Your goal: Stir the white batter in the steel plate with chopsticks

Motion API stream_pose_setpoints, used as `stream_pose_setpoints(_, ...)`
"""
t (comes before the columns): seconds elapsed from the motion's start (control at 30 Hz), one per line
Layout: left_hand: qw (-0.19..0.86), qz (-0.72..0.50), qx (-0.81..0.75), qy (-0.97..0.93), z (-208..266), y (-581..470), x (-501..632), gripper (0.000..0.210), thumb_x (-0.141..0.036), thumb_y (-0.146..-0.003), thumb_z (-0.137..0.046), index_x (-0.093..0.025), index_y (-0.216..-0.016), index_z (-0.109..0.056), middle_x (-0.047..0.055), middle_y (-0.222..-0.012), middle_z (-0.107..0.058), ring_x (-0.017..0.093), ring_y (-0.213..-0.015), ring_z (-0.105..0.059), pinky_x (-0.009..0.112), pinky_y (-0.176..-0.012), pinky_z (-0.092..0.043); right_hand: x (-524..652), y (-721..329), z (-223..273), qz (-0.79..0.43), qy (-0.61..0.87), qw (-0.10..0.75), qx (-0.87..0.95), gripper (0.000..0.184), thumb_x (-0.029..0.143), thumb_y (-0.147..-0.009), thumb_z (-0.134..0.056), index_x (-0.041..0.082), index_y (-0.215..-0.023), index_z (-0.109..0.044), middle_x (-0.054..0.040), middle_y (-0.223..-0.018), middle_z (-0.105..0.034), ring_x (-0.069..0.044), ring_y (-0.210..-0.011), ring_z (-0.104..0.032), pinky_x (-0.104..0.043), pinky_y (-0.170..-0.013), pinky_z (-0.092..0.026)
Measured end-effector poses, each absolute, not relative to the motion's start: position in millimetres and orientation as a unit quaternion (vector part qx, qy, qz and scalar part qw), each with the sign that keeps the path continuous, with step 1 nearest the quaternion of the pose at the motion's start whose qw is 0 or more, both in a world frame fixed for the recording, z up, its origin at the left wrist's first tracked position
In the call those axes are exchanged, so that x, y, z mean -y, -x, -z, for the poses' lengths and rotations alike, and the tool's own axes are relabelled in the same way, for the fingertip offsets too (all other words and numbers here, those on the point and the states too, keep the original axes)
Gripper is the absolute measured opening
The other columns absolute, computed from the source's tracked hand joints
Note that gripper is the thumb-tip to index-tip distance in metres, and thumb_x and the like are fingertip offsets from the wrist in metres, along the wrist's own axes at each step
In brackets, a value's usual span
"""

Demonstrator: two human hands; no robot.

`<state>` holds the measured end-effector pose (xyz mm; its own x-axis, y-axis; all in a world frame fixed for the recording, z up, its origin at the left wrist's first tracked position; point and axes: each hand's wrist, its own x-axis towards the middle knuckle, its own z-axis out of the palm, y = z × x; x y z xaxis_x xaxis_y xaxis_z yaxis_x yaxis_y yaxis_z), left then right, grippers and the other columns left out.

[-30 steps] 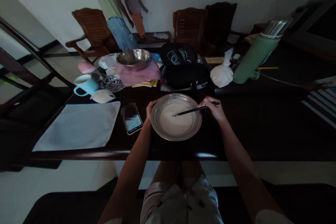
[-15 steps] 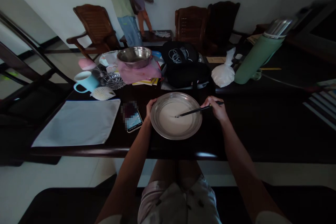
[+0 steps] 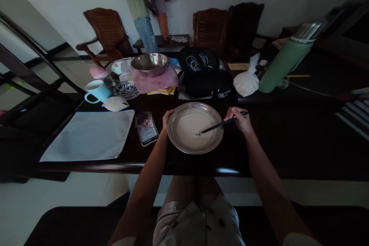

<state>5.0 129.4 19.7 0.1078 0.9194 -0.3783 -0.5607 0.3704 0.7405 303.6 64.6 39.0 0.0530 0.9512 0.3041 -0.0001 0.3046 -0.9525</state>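
In front of me on the dark table stands a wide metal bowl (image 3: 216,138) with a pale, milky liquid (image 3: 190,125) in it. My left hand (image 3: 167,120) grips the bowl's left rim. At the right side, my right hand (image 3: 241,119) is closed around dark chopsticks (image 3: 219,124). Their tips dip into the liquid near the bowl's middle; whether both sticks reach in I cannot tell. A phone (image 3: 149,135) with its screen lit lies just left of my left hand.
Beyond the bowl are a black bag (image 3: 206,82), a tied bag of white powder (image 3: 246,83) and a green thermos (image 3: 288,65). To the left are a blue mug (image 3: 99,91), a grey cloth pouch (image 3: 89,134) and a second metal bowl (image 3: 150,70). Two people stand by the far wall.
The chopstick tips have moved a little right and nearer to me within the liquid. My left hand keeps its hold on the rim. The whole view has shifted slightly.
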Motion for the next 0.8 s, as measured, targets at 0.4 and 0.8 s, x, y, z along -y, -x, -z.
stream_pose_setpoints(0.4, 0.712, -0.518, -0.421, -0.22, -20, -5, -130, 0.015, -0.029, -0.073, -0.059, -0.018, -0.072, -0.07, 0.001, -0.065, -0.07, 0.02, -0.071, -0.068, 0.031, -0.075, -0.053, -65, -305, -40, -0.393, 0.432, 0.593, 0.554, 0.045, 0.055, -0.086, -0.061, 0.022, -0.056, -0.062, -0.0015, -0.055, -0.066, -0.018, -0.057, -0.065, -0.032, -0.062, -0.05)
stream_pose_setpoints(0.8, 0.714, -0.52, -0.412, -0.222, -22, -8, -127, 0.014, -0.029, -0.072, -0.058, -0.02, -0.068, -0.068, 0.002, -0.065, -0.071, 0.027, -0.088, -0.071, 0.035, -0.082, -0.055, -64, -302, -40, -0.39, 0.442, 0.591, 0.55, 0.043, 0.054, -0.087, -0.061, 0.022, -0.058, -0.063, -0.0022, -0.059, -0.068, -0.018, -0.059, -0.066, -0.033, -0.064, -0.052)
